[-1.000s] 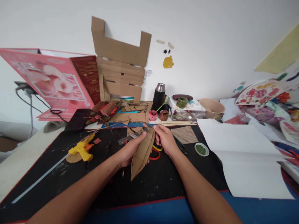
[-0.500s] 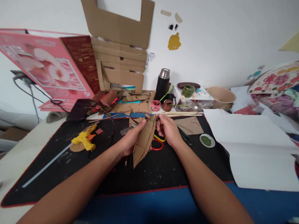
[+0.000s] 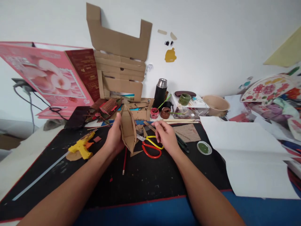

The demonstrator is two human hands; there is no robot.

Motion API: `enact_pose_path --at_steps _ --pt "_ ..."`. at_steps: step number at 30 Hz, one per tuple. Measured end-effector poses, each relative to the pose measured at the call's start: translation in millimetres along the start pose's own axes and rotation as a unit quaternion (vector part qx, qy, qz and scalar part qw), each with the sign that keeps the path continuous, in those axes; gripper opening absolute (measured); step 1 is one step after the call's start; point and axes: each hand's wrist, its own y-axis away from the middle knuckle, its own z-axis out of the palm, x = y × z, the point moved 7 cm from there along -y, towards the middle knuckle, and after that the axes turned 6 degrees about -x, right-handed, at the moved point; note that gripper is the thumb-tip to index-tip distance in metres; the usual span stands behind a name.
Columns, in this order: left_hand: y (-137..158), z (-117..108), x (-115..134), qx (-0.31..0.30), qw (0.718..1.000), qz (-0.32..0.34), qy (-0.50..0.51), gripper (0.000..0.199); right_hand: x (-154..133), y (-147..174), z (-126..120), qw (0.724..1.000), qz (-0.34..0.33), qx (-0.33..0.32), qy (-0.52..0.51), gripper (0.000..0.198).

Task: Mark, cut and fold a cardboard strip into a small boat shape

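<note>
Over the black mat, left hand (image 3: 115, 135) gripping pointed brown cardboard shell (image 3: 128, 128), right hand (image 3: 166, 135) loosely open, empty

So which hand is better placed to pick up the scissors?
Right. The right hand is free and hovers just above the scissors, while the left hand is busy holding the folded cardboard piece upright.

Brown cardboard piece (image 3: 128, 128) (yellow glue gun (image 3: 81, 148))

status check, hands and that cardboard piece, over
Left hand gripping the folded cardboard piece, held upright. Right hand off it, empty, hovering over the scissors. Pencil and scraps lie beneath.
</note>
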Motion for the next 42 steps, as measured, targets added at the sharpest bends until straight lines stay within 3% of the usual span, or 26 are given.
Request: enact_pose_path --at_steps 3,7,14,19,29,34,42 --pt "-7.8 -9.5 17.4 0.037 0.996 0.079 0.035 0.056 -9.7 7.5 11.8 0.983 -0.041 -0.036 0.173 0.027" --pt "-12.5 -15.7 33.6 0.053 0.984 0.150 0.077 0.048 -12.5 14.6 28.4 0.911 -0.046 -0.109 0.394 0.024" --pt "-18.4 -26.9 42.0 0.072 0.973 0.192 0.111 0.035 -17.3 15.7 27.8 0.858 -0.012 -0.162 0.487 0.035" --pt "-19.6 -32.5 40.2 0.060 0.972 0.206 0.094 0.038 -16.8 20.4 32.7 0.821 -0.007 -0.205 0.534 0.034" --pt "-18.2 -32.9 38.7 0.066 0.972 0.215 0.075 0.037 -23.4 26.6 38.5 0.792 -0.022 -0.225 0.567 0.040" --pt "-18.7 -32.4 36.5 0.063 0.973 0.209 0.074 0.041 -22.4 27.6 40.6 0.779 -0.005 -0.222 0.586 0.029" --pt "-16.2 -32.3 36.6 0.069 0.971 0.222 0.065 0.039 -16.9 21.9 36.2 0.810 0.004 -0.180 0.558 0.023"
